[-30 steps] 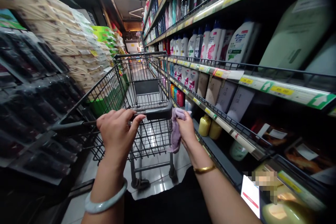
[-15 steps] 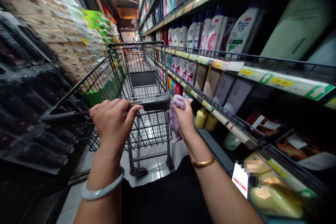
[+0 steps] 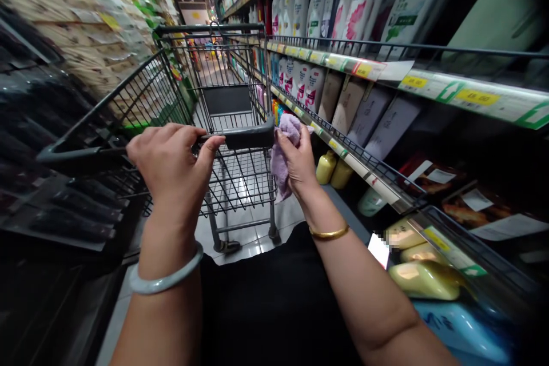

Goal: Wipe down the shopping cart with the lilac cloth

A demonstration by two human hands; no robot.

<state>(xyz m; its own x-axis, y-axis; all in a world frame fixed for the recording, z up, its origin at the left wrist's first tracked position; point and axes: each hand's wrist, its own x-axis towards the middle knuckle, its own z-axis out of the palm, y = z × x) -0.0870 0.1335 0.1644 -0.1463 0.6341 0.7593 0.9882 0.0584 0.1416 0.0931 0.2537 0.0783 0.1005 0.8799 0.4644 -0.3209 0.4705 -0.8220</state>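
Observation:
A dark wire shopping cart point(image 3: 231, 68) stands in a shop aisle ahead of me. My left hand point(image 3: 171, 166) is closed over its black handle bar point(image 3: 244, 138), left of the middle, with a pale bangle on the wrist. My right hand point(image 3: 298, 163) is closed on a lilac cloth point(image 3: 281, 157) at the handle's right end, with a gold bangle on the wrist. The cloth hangs down beside the cart's corner. The cart's basket looks bare.
Shelves with white shampoo bottles point(image 3: 355, 0) and price strips run along the right, close to my right arm. Yellow bottles point(image 3: 332, 168) stand low on the right. Stacked paper packs point(image 3: 86, 40) and dark hanging packets point(image 3: 51, 143) line the left. Tiled floor point(image 3: 253, 229) runs ahead.
The view has tipped down and forward, so cart and hands sit higher in the frame. Both hands keep their hold; the cart has rolled a little along the aisle.

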